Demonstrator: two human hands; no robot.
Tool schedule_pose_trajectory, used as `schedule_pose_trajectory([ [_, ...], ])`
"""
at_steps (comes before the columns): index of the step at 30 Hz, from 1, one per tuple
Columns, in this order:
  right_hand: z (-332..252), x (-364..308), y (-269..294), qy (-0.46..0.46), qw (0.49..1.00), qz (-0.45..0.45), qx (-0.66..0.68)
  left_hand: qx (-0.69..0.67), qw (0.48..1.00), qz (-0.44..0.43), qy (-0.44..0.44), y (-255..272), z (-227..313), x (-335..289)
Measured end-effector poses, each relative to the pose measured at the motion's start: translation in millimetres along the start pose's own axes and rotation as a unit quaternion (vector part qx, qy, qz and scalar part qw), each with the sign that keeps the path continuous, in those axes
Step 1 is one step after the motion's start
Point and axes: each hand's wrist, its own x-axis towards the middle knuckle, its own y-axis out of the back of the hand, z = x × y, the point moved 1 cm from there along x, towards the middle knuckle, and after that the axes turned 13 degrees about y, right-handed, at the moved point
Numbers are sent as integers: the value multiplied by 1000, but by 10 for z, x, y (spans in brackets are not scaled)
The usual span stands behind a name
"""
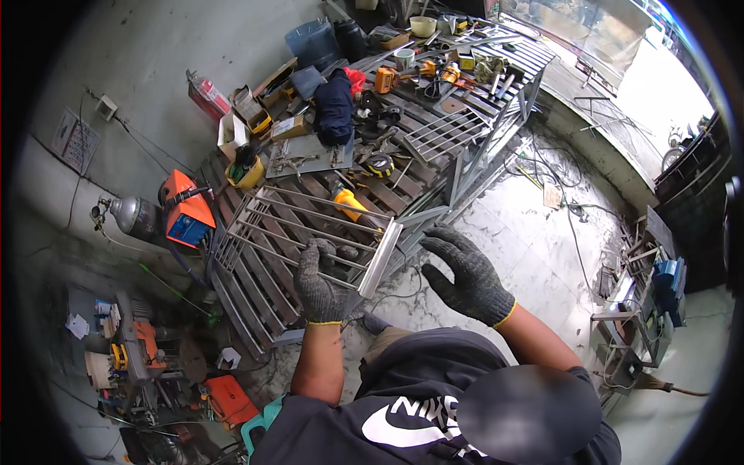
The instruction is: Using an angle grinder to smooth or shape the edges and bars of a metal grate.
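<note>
Stained pale wall point(170, 50), smudged whitish floor point(504, 221)

Strong daylight enters through the opening point(674, 85) at the far right, where glare burns to white, and brightens the floor point(496, 260) right of the tabletop point(266, 288). The metal rack point(380, 260) looks sharp; the near-left clutter point(146, 342) lies dim and perhaps slightly soft. Fisheye curvature bends lines toward black edges; a blurred oval point(531, 415) sits near right.

Two gloved hands point(470, 277), two barred frames point(380, 260), one extinguisher point(208, 94)
</note>
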Motion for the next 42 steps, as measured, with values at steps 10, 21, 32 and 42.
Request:
schedule_pose_trajectory([
  [10,-145,-207,381,106,993,9,-53,50,996,-30,-68,-685,-644,-715],
  [21,-826,-608,345,184,983,19,-9,81,971,-125,-185,-973,-702,-968],
  [32,-722,-484,903,184,979,87,19,434,858,-115,-251,-704,-374,-961],
  [42,-365,37,857,-124,850,107,500,771,323,-164,-523,-391,-677,-943],
])
